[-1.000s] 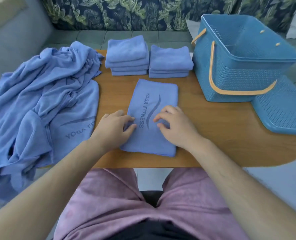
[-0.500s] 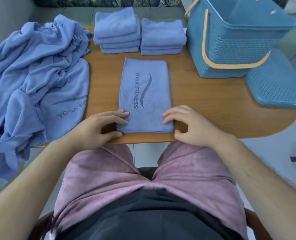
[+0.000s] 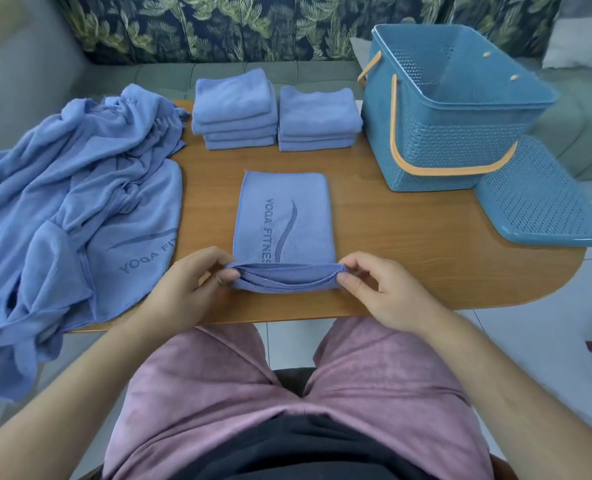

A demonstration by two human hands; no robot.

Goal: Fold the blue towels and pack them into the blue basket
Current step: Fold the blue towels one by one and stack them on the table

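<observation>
A half-folded blue towel (image 3: 284, 216) printed "YOGA FITNESS" lies lengthwise in the middle of the wooden table (image 3: 409, 244). My left hand (image 3: 190, 282) pinches its near left corner and my right hand (image 3: 377, 289) pinches its near right corner, and the near edge is lifted off the table. Two stacks of folded blue towels (image 3: 235, 109) (image 3: 317, 119) sit side by side at the table's far edge. The blue basket (image 3: 454, 133) with orange handles stands empty at the far right. A heap of unfolded blue towels (image 3: 73, 202) covers the table's left end.
The basket's blue perforated lid (image 3: 537, 202) leans at the table's right edge, just in front of the basket. A grey sofa with leaf-print cushions (image 3: 253, 26) runs behind the table. My lap in pink shorts is below the near edge.
Both hands slid from the towel's middle down to its near corners, pinched them and raised the near edge. The camera tipped down, then back up.
</observation>
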